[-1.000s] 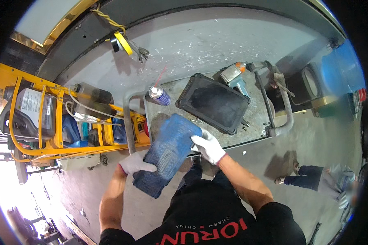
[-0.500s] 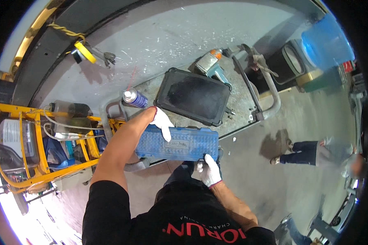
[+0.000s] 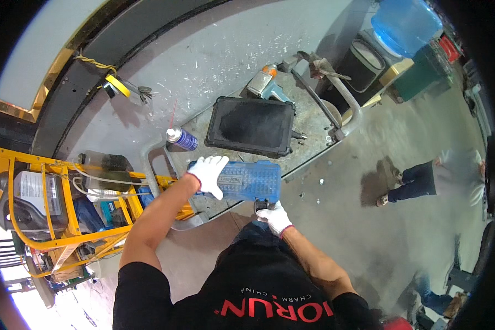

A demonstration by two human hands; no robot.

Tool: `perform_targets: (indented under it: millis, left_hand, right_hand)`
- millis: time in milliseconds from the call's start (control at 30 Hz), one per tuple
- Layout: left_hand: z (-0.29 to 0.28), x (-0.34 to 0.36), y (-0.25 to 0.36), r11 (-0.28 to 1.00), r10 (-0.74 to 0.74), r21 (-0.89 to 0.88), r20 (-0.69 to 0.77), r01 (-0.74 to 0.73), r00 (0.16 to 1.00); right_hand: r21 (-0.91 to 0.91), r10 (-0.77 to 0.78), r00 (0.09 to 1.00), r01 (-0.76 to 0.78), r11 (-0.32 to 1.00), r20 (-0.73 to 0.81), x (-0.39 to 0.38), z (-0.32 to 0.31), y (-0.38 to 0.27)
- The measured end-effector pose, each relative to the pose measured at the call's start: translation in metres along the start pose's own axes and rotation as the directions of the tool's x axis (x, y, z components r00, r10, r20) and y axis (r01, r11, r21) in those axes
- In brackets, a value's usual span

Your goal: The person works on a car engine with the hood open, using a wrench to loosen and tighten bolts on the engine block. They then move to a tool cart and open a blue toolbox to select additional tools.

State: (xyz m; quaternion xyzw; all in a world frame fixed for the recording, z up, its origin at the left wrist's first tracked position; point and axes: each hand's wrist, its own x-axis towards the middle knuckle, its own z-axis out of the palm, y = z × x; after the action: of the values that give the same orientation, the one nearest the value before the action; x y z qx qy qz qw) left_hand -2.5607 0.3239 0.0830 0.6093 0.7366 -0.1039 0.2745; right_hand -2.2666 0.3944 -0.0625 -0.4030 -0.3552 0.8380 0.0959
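A long blue plastic case (image 3: 253, 179) with a studded lid lies at the near edge of a worn metal cart top. My left hand (image 3: 210, 175), in a white glove, rests flat on the lid's left part, fingers stretched out. At the case's front edge, near its right end, my gloved right hand (image 3: 275, 218) has its fingers closed at a dark latch (image 3: 262, 205); its fingertips are partly hidden. Just beyond the case lies a black rugged tablet (image 3: 251, 125). A spray can (image 3: 182, 138) with a thin red straw stands to the tablet's left.
Behind the tablet lies a power tool (image 3: 268, 85) with an orange part. Bent metal handles (image 3: 353, 107) rise at the cart's ends. A yellow rack (image 3: 66, 236) with bottles stands left. A blue water jug (image 3: 407, 27) is at far right; another person (image 3: 423, 179) stands on the right.
The view has shifted and turned slightly. My left hand has flattened across the lid with fingers spread. A dark latch now shows beside my right hand's fingers.
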Motion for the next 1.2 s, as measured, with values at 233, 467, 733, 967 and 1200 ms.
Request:
perform_targets:
  millis: [233, 467, 733, 967, 1200]
  left_hand:
    - [0.025, -0.014, 0.048, 0.971, 0.111, 0.226, -0.148, -0.075, 0.983]
    - [-0.001, -0.001, 0.027, 0.982, 0.188, 0.040, -0.043, -0.186, 0.981]
    - [-0.068, 0.056, -0.067, 0.344, 0.450, -0.898, 0.414, 0.274, 0.791]
    - [-0.061, 0.064, -0.088, 0.824, 0.243, -0.530, 0.012, -0.200, 0.970]
    - [-0.028, 0.085, -0.081, 0.854, 0.239, -0.438, -0.148, -0.280, 0.960]
  right_hand:
    - [-0.730, -0.433, 0.901, 0.317, 0.606, 0.032, -0.017, -0.010, -0.041]
    - [-0.790, -0.346, 0.937, 0.252, 0.559, 0.054, -0.033, 0.000, -0.080]
    - [-0.707, -0.326, 0.929, 0.113, 0.698, -0.173, 0.009, 0.004, -0.088]
    - [-0.662, -0.395, 0.875, 0.122, 0.739, -0.280, 0.001, 0.009, -0.068]
    - [-0.847, -0.362, 0.804, 0.300, -0.439, 0.472, -0.006, 0.097, -0.091]
